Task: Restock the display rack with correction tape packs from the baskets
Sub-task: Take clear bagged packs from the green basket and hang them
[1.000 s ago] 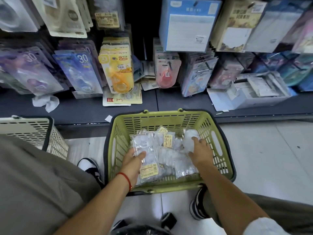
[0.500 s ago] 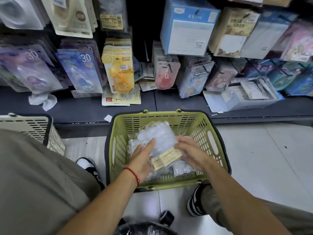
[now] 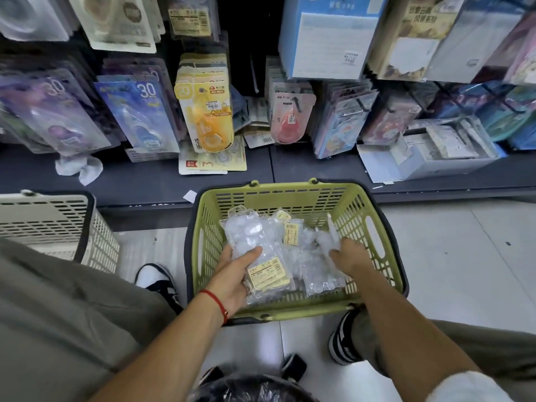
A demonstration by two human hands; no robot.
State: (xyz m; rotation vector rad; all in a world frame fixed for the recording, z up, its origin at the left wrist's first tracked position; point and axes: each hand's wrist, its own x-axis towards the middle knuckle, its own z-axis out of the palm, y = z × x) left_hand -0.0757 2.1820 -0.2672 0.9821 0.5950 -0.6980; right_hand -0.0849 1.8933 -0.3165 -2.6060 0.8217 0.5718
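Since half a second ago the two hands have parted: they were together on one clear pack above the basket, and now the left hand holds that pack alone while the right hand has dropped back among the loose packs.

In the left hand the pack is gripped near its lower end, thumb across its face and fingers hidden beneath. Its long axis runs from the yellow label at lower right up toward the upper left of the frame, tilted off the basket floor.

Right of centre, the right hand's fingers curl round a second clear pack, which stands nearly on edge with its long side pointing toward the top of the frame. More clear packs lie flat between the hands, inside the green basket.

Everything to be restocked therefore sits low and centre, and the display rack with its bare peg lies straight above it in the frame, between the yellow carded packs and the pink ones. I judge the left hand nearer those hooks. The basket's far rim and the dark shelf ledge lie between, and the hanging cards crowd the peg. A white basket waits at the left edge.
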